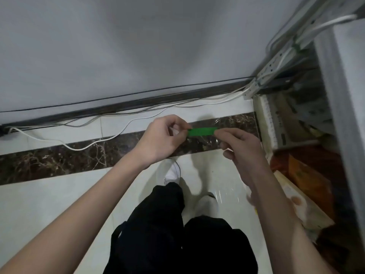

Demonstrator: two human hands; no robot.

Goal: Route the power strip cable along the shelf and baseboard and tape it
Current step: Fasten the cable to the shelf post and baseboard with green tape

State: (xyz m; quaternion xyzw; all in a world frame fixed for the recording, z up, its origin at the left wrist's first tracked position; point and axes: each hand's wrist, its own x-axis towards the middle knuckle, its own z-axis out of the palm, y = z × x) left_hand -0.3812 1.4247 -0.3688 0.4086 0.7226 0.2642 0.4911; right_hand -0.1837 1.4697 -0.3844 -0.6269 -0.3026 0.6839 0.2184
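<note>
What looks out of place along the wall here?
The white cable strays from the baseboard in a loose loop onto the dark floor strip, untaped. Left hand and right hand pinch green tape.

An indoor storage corner: plain pale-grey wall [138, 46] above the dark baseboard [118, 106], glossy white floor tiles [49, 204] and a brown marble strip [59, 159] in front of it, a slotted grey metal shelf upright [271, 65] and brown cardboard boxes [308, 175] at its right end.

Grey wall [138, 46] meets white tiled floor [59, 194] with dark marble band [49, 161].
</note>
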